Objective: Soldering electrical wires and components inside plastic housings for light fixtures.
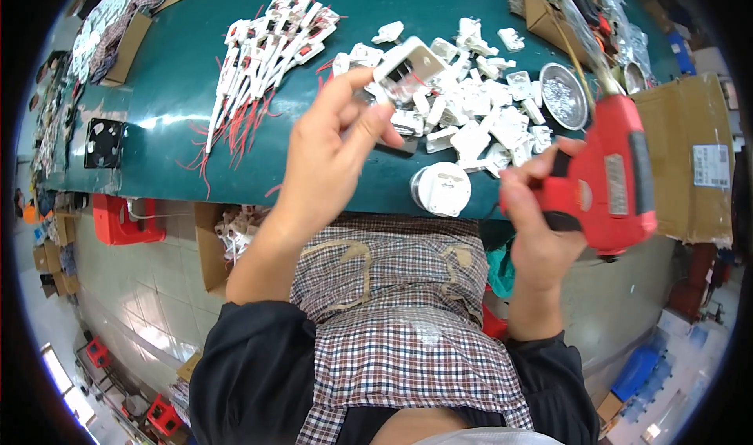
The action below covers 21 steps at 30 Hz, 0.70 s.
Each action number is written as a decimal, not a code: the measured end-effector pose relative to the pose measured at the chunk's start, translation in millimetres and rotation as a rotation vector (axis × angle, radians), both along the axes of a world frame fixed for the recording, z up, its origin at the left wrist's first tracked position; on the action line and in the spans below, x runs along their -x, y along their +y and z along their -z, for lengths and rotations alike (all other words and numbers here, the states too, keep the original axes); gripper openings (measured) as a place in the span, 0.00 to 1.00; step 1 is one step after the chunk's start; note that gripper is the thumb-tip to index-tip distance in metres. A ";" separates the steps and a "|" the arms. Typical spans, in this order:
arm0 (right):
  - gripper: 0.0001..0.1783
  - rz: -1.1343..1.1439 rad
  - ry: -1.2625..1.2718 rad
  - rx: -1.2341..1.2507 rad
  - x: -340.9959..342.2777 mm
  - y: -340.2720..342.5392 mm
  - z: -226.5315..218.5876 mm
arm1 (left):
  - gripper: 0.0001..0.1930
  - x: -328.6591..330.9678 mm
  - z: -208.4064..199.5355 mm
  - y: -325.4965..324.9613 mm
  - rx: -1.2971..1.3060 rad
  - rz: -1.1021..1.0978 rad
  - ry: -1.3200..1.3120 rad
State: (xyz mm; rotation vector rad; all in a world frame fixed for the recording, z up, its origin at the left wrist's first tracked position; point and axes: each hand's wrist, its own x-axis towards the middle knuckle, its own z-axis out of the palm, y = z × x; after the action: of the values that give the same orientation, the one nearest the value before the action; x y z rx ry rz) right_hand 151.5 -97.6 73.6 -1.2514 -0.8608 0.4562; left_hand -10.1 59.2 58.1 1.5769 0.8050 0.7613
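Pinched between the thumb and fingers of my left hand (333,143) is a white plastic housing (409,70), lifted above the table. Dark parts and a red wire show inside it. My right hand (541,225) is wrapped round the handle of a red pistol-shaped power tool (616,174) with black grips. Its metal nose points away from me, and its tip is blurred. Beyond my hands lies a heap of white plastic parts (490,115). A round white container (441,188) stands at the near table edge, between my hands.
A bundle of white pieces with red wires (259,60) lies at the left of the green table (157,143). Beside the heap is a metal bowl (584,92) of small shiny pieces. Cardboard (678,178) stands at the right, a red stool (125,221) below left.
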 end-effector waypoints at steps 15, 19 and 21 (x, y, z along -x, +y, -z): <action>0.32 0.048 -0.046 0.088 29.8 16.4 11.8 | 0.14 -9.1 7.9 -64.9 0.240 0.075 -0.069; 0.32 0.078 0.001 0.087 25.3 12.5 13.7 | 0.16 -4.9 14.2 -57.3 0.509 0.179 -0.290; 0.31 0.028 0.055 0.081 27.4 11.4 14.1 | 0.21 -10.8 14.8 -60.7 0.375 0.124 -0.330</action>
State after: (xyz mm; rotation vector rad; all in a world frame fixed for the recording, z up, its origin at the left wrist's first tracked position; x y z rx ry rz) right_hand 124.2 -86.1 59.5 -1.3180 -0.7841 0.5044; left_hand 0.7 -1.5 43.3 1.1182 0.5631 0.7091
